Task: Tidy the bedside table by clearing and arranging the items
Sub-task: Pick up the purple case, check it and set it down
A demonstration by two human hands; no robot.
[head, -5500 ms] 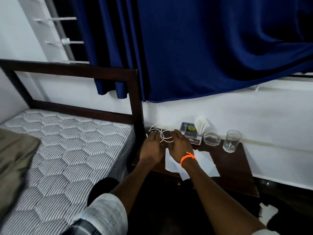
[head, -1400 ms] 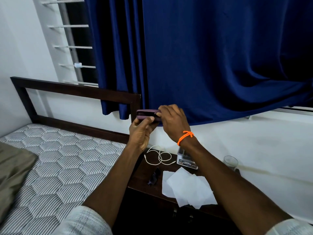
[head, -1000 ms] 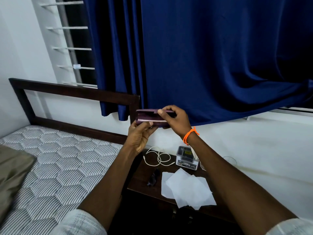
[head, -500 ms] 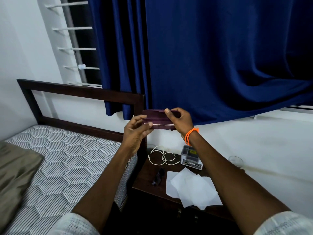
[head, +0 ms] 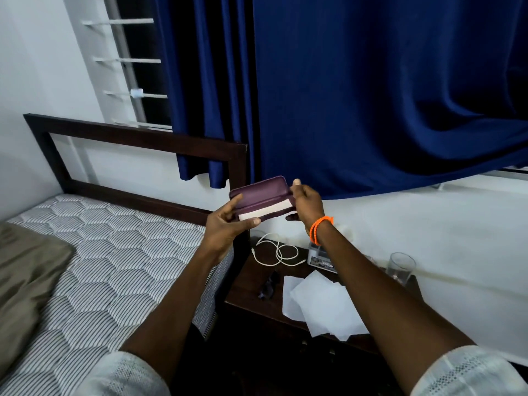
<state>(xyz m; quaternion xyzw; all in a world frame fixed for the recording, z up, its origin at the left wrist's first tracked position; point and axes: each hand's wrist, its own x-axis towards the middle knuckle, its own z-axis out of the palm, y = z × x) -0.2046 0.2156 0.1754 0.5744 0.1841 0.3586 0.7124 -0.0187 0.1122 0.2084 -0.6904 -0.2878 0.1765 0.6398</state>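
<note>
A purple case (head: 258, 192) is held open in the air above the dark wooden bedside table (head: 251, 292), showing a pale strip inside. My left hand (head: 225, 224) grips its lower left end. My right hand (head: 305, 205), with an orange bracelet, holds the right end and the raised lid. On the table lie a coiled white cable (head: 277, 251), dark sunglasses (head: 270, 284), loose white papers (head: 317, 304), a small clear box (head: 318, 257) and a drinking glass (head: 400, 267).
A bed with a patterned mattress (head: 114, 270) and dark headboard (head: 137, 138) stands left of the table. An olive blanket (head: 25, 278) lies at the far left. A blue curtain (head: 357, 87) hangs behind, over a white wall.
Both hands lifted the purple case off the table and up to chest height. Over the last second the lid has swung further open, showing the pale inside.
</note>
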